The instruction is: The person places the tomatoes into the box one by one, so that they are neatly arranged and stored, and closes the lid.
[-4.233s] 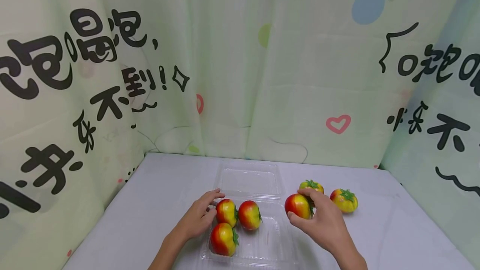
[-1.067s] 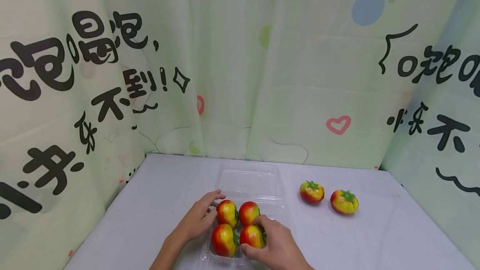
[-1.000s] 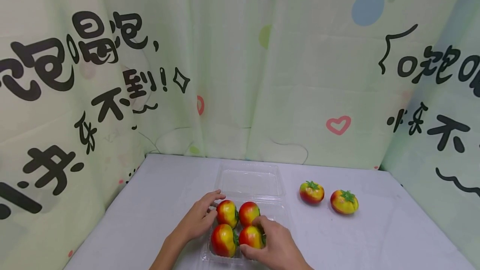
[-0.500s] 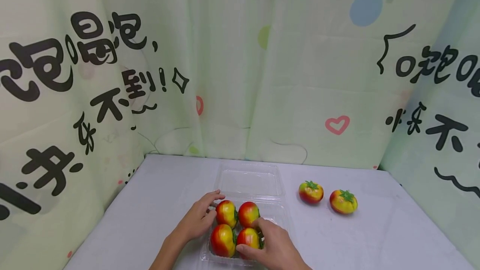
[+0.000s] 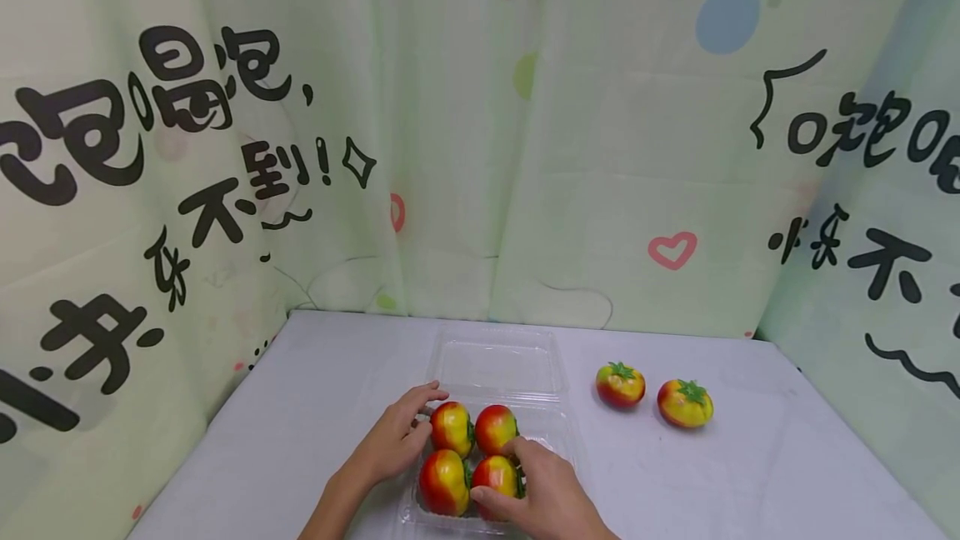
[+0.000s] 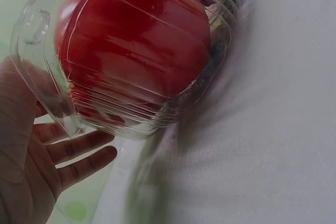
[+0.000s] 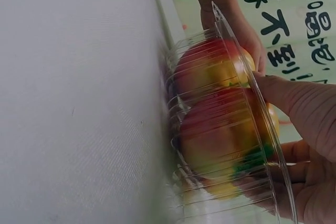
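Observation:
My right hand pinches a red-and-yellow tomato at the near right of a group in the clear plastic clamshell box. Thumb and fingers are on either side of it. My left hand is at the box's left edge, beside a tomato; in the left wrist view its fingers are extended around the rim. Two more tomatoes, one at near left and one at far right, fill out a two-by-two group. Through the box wall the right wrist view shows the tomato and its green leaves.
Two tomatoes, one with red lower sides and one mostly yellow, sit on the white table right of the box. The open clear lid lies behind it. A printed curtain encloses the table's back and sides.
Since the earliest frame, my right hand has carried a tomato from the right into the near part of the box. It has lately shifted slightly left. The left hand stays at the box edge.

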`<action>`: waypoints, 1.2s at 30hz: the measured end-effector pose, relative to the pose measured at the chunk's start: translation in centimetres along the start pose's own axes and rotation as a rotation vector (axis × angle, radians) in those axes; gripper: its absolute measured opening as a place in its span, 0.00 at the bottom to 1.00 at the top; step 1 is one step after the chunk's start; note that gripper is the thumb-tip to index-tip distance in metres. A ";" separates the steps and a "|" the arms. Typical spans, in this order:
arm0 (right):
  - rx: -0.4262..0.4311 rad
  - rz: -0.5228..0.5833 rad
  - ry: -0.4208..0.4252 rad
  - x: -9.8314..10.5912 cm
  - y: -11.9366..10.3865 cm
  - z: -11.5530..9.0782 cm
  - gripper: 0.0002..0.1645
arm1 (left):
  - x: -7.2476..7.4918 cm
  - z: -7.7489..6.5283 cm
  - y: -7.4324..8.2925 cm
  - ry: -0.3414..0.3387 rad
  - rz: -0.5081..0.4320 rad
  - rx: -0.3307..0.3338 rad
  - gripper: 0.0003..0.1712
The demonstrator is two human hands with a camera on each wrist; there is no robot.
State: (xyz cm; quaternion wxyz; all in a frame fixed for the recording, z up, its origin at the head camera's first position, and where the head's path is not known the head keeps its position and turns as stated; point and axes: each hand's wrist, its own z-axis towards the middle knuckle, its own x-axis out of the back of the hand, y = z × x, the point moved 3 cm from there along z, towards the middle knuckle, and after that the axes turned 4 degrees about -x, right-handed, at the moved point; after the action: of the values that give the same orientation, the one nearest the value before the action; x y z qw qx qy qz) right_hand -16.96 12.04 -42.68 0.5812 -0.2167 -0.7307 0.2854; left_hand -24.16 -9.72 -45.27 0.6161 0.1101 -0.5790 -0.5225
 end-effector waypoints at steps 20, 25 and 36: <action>-0.003 -0.123 0.046 0.5 -0.5 -0.4 0.47 | 0.1 0.0 0.1 0.007 0.006 -0.010 0.25; -0.016 -0.110 0.040 0.9 -0.6 -0.5 0.47 | 0.2 0.0 0.1 0.002 0.007 -0.005 0.25; -0.002 -0.103 0.149 2.6 -0.4 -0.9 0.39 | 0.1 0.1 -0.1 -0.007 0.003 -0.005 0.26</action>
State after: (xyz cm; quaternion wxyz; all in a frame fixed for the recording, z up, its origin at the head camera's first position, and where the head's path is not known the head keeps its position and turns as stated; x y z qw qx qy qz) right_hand -16.73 13.55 -40.35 0.6477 -0.2001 -0.6958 0.2373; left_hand -24.25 -9.80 -45.23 0.6150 0.1060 -0.5800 -0.5236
